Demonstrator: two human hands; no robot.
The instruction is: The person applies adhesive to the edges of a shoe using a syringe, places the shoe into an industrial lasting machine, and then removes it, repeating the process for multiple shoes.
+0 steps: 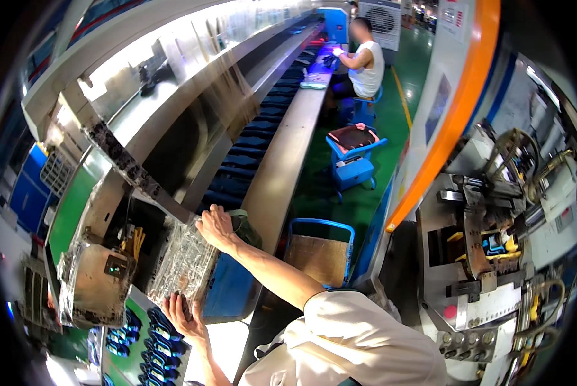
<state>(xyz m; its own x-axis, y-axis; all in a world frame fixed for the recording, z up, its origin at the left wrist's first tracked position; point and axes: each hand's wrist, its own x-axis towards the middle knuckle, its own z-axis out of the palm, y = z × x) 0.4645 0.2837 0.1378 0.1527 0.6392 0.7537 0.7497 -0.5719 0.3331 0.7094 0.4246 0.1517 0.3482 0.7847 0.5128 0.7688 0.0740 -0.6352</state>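
My right hand (217,228) rests at the far end of a plastic-wrapped ledge (180,260), its fingers spread and bent; I see nothing held in it. Beside its wrist lies a dark green rounded thing (244,230), partly behind my forearm. My left hand (184,320) is at the ledge's near end, fingers curled around a small dark piece (186,307) whose kind I cannot make out. Just past the right hand, a row of dark, shaped pieces (262,132) runs away along the conveyor line.
Several dark blue-black parts (160,347) lie on a green surface near my left hand. A plastic-covered machine box (99,283) stands at left. Behind my right arm are a blue-framed cart (320,254) and a blue stool (352,161). A person (367,64) sits farther along. Machinery (487,238) stands at right.
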